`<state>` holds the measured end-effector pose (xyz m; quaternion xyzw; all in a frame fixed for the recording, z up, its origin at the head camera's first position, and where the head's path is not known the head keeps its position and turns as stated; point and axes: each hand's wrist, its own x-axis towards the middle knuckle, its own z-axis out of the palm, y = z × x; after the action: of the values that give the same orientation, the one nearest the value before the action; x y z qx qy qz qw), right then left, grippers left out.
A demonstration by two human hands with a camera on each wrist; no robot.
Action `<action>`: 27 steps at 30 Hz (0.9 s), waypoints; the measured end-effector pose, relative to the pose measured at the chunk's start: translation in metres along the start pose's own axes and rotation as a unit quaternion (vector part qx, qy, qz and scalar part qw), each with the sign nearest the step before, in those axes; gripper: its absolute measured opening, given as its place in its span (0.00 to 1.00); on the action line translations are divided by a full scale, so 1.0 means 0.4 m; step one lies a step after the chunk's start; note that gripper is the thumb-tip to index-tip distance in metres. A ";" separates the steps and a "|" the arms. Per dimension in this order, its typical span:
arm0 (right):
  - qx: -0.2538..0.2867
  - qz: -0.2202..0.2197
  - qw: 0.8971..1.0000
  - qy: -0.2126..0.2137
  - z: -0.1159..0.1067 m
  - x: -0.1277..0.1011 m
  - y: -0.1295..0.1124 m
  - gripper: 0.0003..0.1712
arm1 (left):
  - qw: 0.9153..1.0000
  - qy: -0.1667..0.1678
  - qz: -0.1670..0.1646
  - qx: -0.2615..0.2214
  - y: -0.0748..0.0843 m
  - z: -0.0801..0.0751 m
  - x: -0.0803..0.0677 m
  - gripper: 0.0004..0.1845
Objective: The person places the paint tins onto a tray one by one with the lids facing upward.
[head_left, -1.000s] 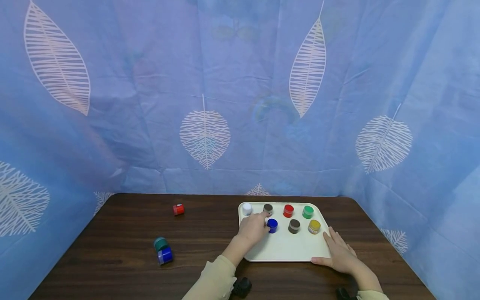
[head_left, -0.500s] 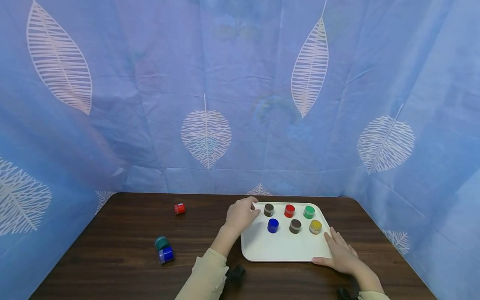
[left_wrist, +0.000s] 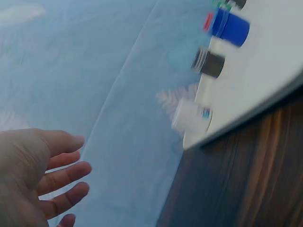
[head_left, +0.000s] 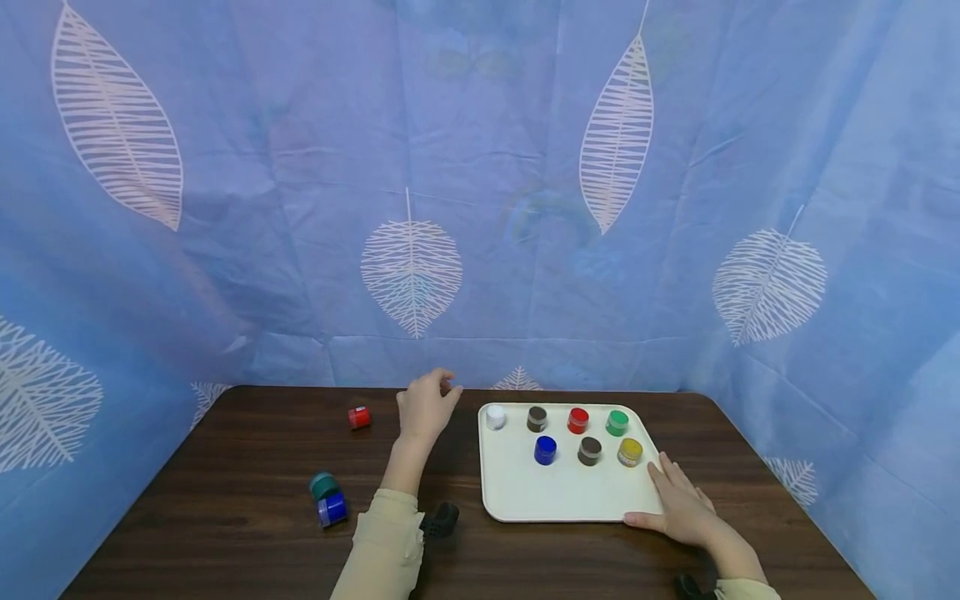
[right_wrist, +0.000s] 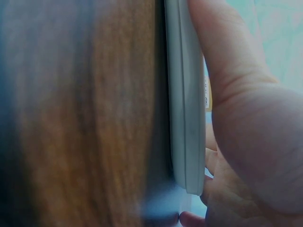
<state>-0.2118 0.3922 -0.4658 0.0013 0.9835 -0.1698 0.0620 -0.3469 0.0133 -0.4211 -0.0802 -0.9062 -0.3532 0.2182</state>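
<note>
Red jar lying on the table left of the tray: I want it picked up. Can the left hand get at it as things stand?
Probably yes. The left hand holds nothing and hovers just right of the red jar, with only bare table between them.

The left hand (head_left: 423, 408) is raised above the far part of the dark wooden table (head_left: 225, 500), its forearm in a pale yellow-green sleeve (head_left: 382, 550) reaching forward from the near edge. Its fingers (left_wrist: 61, 177) are loosely spread and a little bent, holding nothing. The right hand (head_left: 678, 504) lies flat near the table's near right corner, fingers straight and pointing away, thumb stretched to the left, palm pressed against the rim of the cream plastic tray (head_left: 562, 500).
</note>
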 end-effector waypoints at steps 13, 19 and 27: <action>0.003 -0.001 1.000 -0.005 -0.003 0.007 0.000 0.63 | 0.984 0.113 -0.118 -0.066 -0.126 -0.041 0.013 0.13; 0.006 0.000 1.000 -0.010 -0.004 0.006 0.000 0.63 | 0.967 0.171 -0.176 -0.062 -0.163 -0.056 0.005 0.13; 0.004 0.002 1.000 -0.009 0.001 0.005 0.006 0.64 | 0.947 0.195 -0.244 -0.079 -0.217 -0.070 -0.010 0.13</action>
<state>-0.2138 0.3941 -0.4672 0.0020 0.9822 -0.1738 0.0710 -0.3598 -0.0697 -0.4572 0.1971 -0.8069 -0.4747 0.2910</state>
